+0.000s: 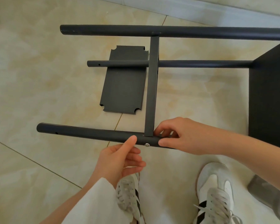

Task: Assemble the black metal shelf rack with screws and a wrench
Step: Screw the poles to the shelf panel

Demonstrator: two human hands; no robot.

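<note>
Three black tubes of the rack (184, 32) lie on their side above the tiled floor (39, 88), running toward 3 o'clock, where a fitted shelf (270, 94) joins them. One loose shelf panel (123, 91) lies flat on the floor at 11 o'clock from the hands. The near tube (87, 132) crosses at 6 o'clock, and a flat crossbar (152, 88) meets it from 12 o'clock. The right hand (184, 136) curls its fingers round the near tube just at 3 o'clock of that joint. The left hand (118, 160), fingers loose and holding nothing, sets its thumb on the tube at 9 o'clock of the silver screw (147, 144) seated there.
</note>
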